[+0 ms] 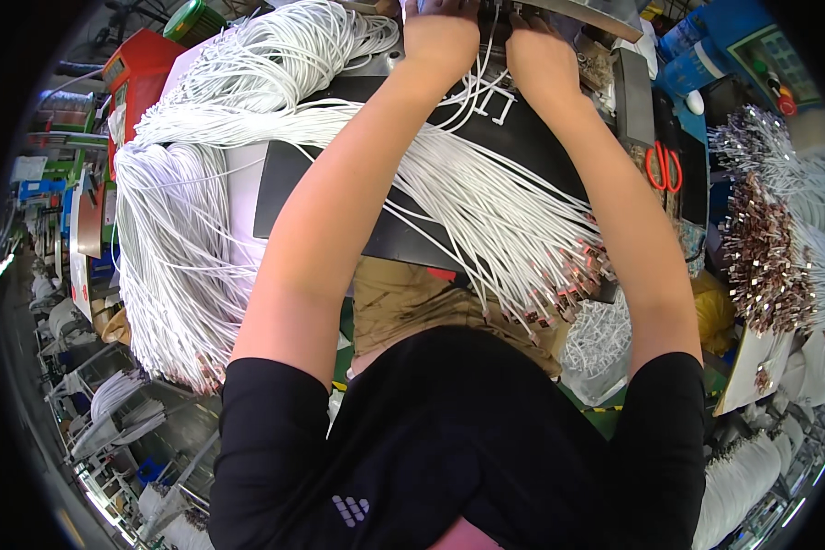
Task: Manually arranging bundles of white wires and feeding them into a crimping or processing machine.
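Observation:
Both arms stretch forward to the far edge of the view. There my left hand [442, 32] and my right hand [543, 60] are at a metal machine part [587, 14]. Their fingers are shadowed and partly cut off by the frame, so I cannot make out their grip. A white cable [491, 37] runs up between the hands. Under my forearms a thick bundle of white cables [486, 179] lies across a black work surface [339, 170], its connector ends [568, 284] toward my lap at the right. Small white plastic pieces [495, 105] lie just nearer than the hands.
Piled white cables [275, 55] fill the far left, and another bundle [170, 247] hangs over the near left edge. Red-handled scissors [664, 167] lie at the right. Further right are cables with brown-and-silver ends [768, 252]. A bag of white bits [598, 344] sits below.

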The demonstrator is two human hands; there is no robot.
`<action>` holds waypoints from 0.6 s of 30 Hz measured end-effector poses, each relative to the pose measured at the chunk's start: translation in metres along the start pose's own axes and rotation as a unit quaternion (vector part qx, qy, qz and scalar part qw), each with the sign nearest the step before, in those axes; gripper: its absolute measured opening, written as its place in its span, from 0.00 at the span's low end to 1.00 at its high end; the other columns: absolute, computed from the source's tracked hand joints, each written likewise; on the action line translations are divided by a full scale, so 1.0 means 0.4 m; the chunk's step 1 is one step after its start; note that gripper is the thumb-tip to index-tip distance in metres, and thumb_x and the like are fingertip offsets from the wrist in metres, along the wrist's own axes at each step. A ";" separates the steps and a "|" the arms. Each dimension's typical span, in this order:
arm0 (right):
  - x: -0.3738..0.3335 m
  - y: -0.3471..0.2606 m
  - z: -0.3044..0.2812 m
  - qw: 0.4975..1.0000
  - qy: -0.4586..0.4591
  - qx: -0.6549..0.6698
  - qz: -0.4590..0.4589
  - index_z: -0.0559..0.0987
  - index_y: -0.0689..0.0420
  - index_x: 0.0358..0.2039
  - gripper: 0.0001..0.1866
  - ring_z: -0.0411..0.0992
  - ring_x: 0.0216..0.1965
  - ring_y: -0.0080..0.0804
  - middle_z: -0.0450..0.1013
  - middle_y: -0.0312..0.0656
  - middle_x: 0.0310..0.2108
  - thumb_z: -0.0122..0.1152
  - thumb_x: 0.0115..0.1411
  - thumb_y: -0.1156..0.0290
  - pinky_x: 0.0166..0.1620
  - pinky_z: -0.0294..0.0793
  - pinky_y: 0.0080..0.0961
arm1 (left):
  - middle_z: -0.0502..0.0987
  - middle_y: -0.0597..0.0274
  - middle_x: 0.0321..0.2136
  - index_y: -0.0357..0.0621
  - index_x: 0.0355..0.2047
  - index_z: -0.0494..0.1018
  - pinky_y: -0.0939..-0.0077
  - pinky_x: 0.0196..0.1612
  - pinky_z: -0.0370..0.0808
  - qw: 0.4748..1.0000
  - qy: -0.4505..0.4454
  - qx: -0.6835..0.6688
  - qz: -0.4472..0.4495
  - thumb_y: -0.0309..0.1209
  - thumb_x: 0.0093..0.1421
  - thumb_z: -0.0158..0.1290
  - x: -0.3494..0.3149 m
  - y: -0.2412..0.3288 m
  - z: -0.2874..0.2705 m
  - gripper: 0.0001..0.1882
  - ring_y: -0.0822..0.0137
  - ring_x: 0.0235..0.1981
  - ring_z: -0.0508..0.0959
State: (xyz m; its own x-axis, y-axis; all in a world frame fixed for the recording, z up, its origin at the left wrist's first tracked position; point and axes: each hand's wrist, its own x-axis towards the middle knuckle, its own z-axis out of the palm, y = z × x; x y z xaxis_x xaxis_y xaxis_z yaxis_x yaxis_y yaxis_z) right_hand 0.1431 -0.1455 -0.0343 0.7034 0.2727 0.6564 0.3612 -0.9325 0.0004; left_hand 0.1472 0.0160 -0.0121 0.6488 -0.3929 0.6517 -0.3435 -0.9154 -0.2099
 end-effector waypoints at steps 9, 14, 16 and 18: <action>-0.220 0.037 -0.338 0.915 0.006 0.322 0.244 0.80 0.60 0.50 0.18 0.77 0.41 0.28 0.80 0.44 0.43 0.55 0.66 0.63 0.46 0.73 0.21 | 0.79 0.48 0.34 0.34 0.39 0.78 0.68 0.49 0.71 0.838 -0.008 -0.536 -0.104 0.34 0.67 0.47 -0.220 -0.052 -0.195 0.15 0.51 0.42 0.76; -0.746 0.077 -0.480 0.898 0.134 0.166 0.384 0.68 0.59 0.22 0.16 0.62 0.23 0.25 0.67 0.37 0.22 0.45 0.70 0.72 0.27 0.63 0.24 | 0.79 0.51 0.26 0.34 0.33 0.75 0.72 0.31 0.75 0.183 -0.323 -0.849 -0.376 0.45 0.69 0.49 -0.732 -0.045 -0.450 0.22 0.62 0.26 0.78; -0.903 -0.012 -0.493 0.877 -0.149 0.168 0.424 0.74 0.63 0.28 0.09 0.68 0.26 0.33 0.71 0.43 0.24 0.57 0.62 0.71 0.32 0.68 0.31 | 0.79 0.51 0.27 0.34 0.34 0.75 0.73 0.32 0.75 0.178 -0.295 -0.816 -0.464 0.45 0.70 0.48 -0.796 -0.022 -0.437 0.22 0.62 0.28 0.79; -0.998 -0.126 -0.429 0.845 -0.202 0.238 0.435 0.77 0.65 0.38 0.11 0.74 0.33 0.40 0.74 0.46 0.29 0.62 0.54 0.77 0.42 0.72 0.36 | 0.80 0.53 0.29 0.36 0.36 0.74 0.74 0.33 0.76 0.257 -0.145 -0.748 -0.595 0.43 0.70 0.48 -0.796 0.008 -0.409 0.20 0.63 0.30 0.80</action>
State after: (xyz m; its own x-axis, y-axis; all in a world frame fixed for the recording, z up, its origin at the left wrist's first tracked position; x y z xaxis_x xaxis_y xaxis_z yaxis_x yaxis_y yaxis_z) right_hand -0.2610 -0.2479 -0.1668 0.9458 -0.3194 -0.0588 -0.2629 -0.6468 -0.7159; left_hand -0.1715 0.1525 -0.1008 0.8475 -0.1020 -0.5208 0.4792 0.5688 0.6684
